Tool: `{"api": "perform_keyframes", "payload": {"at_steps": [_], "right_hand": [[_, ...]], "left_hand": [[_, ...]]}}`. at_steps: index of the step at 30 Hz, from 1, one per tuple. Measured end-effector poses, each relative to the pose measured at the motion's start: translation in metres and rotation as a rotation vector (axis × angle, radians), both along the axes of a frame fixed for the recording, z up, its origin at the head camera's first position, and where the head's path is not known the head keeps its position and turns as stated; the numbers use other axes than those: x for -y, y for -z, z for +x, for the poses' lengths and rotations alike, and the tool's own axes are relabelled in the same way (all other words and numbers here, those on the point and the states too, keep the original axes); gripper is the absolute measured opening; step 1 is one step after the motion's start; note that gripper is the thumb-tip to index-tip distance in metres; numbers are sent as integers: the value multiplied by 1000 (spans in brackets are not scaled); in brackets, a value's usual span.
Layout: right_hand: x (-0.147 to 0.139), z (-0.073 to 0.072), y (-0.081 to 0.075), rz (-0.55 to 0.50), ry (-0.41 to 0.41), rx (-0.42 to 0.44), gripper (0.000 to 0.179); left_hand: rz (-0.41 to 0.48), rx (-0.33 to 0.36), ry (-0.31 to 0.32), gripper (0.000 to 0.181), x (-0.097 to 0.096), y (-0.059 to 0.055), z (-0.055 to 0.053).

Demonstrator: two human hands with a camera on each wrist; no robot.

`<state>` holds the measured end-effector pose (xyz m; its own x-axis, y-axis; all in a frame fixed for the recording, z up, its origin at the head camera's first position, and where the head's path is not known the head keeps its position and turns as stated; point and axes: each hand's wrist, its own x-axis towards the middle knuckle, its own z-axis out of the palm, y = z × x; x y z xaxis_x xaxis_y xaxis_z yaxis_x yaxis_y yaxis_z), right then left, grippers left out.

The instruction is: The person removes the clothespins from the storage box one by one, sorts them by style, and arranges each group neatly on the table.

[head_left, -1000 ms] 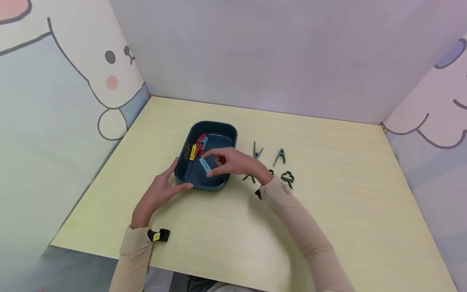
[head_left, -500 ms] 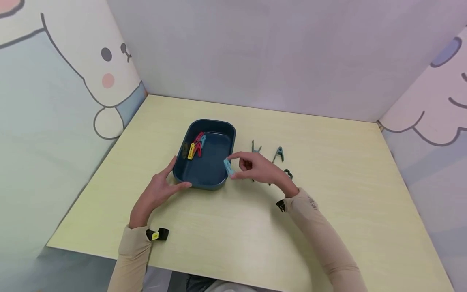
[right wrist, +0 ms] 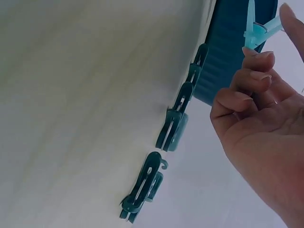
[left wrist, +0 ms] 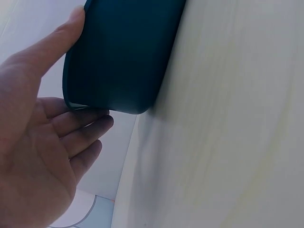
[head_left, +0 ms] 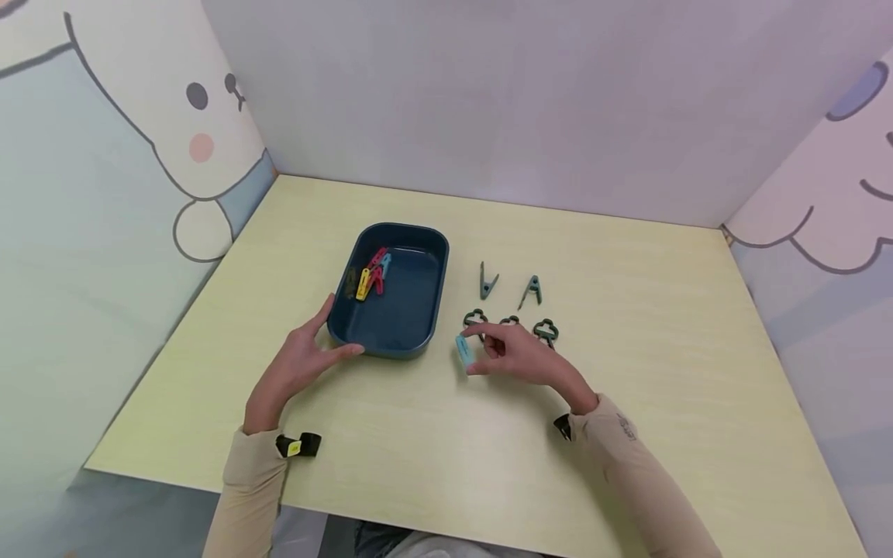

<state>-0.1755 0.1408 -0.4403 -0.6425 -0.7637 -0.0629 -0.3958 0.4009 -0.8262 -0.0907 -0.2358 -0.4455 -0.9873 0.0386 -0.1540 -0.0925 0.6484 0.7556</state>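
Between the thumb and index finger of my right hand [head_left: 519,355] a light blue clothespin [head_left: 464,351] is pinched, held over the table to the right of the tray. The right wrist view shows this clothespin [right wrist: 258,32] with its two legs spread apart. My left hand [head_left: 296,373] rests at the near left corner of a dark blue rectangular tray [head_left: 412,314], thumb along the near wall and fingers at the left side. In the left wrist view, the outstretched fingers touch the tray's wall [left wrist: 123,61]. Inside the tray lie yellow [head_left: 363,285], red [head_left: 379,280], blue [head_left: 387,263] and dark clothespins [head_left: 351,283].
Two dark green clothespins [head_left: 532,289] lie right of the tray. Nearer to me, several dark clips with clover-shaped loops [head_left: 546,331] form a row, partly behind my right hand. A wall [head_left: 502,124] stands at the table's far edge.
My right hand has carried the light blue clothespin out from over the tray, moving right and toward me. My left hand stays at the tray's corner.
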Motion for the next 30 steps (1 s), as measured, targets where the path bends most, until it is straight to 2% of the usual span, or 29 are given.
{"api": "perform_keyframes", "payload": {"at_steps": [5, 12, 19, 30], "right_hand": [[0, 6, 2, 61, 5, -48, 51], [2, 13, 2, 162, 50, -67, 52], [5, 18, 2, 211, 78, -53, 52], [7, 24, 0, 283, 138, -82, 54]], "left_hand": [[6, 9, -7, 110, 1, -1, 0], [6, 9, -3, 110, 0, 0, 0], [-1, 12, 0, 110, 0, -2, 0], [5, 23, -4, 110, 0, -2, 0]]}}
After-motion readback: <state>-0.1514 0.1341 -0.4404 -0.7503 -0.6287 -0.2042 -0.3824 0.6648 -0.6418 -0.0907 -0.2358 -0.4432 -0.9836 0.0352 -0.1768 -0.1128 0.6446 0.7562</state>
